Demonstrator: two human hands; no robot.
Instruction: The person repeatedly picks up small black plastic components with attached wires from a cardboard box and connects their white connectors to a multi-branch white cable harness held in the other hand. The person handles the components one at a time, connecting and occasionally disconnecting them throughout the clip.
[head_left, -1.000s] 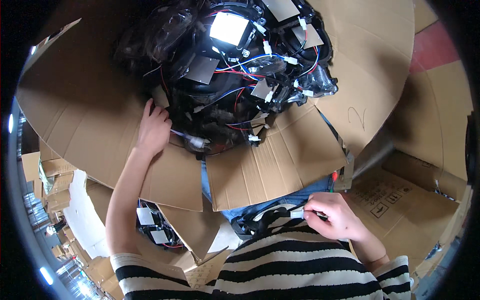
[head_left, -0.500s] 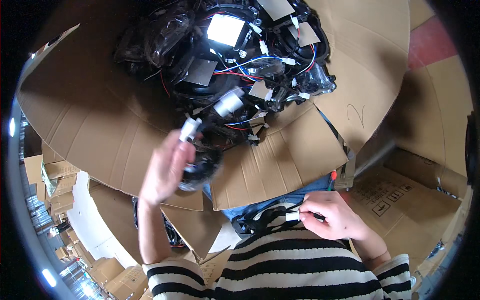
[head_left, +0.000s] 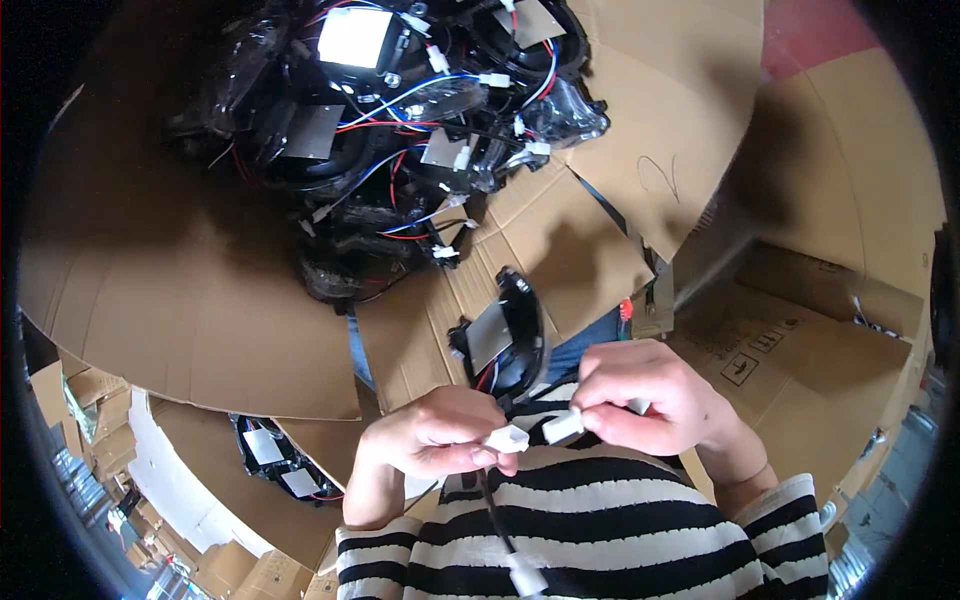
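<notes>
In front of my striped shirt, my left hand [head_left: 440, 432] pinches a white plug connector [head_left: 507, 438]. My right hand [head_left: 645, 400] is closed on another white plug connector [head_left: 563, 427]. The two connectors point toward each other with a small gap between them. Just beyond my left hand is a curved black lamp-like unit [head_left: 525, 340] with a grey plate and red and blue wires; whether its wires run to the held connector is hidden by the fingers. Below my left hand a dark cable [head_left: 492, 505] hangs down, ending in a white connector [head_left: 526, 576].
A large open cardboard box [head_left: 190, 330] holds a heap of similar black units [head_left: 370, 225] with coloured wires and white connectors. Its front flap [head_left: 440, 340] folds toward me. Another open carton [head_left: 800, 350] stands at right. At lower left, more black units [head_left: 285, 465] lie in a box.
My left hand has come back from the heap toward my body, bringing a white connector and a black unit close to my right hand. The view has shifted, and the heap sits further left.
</notes>
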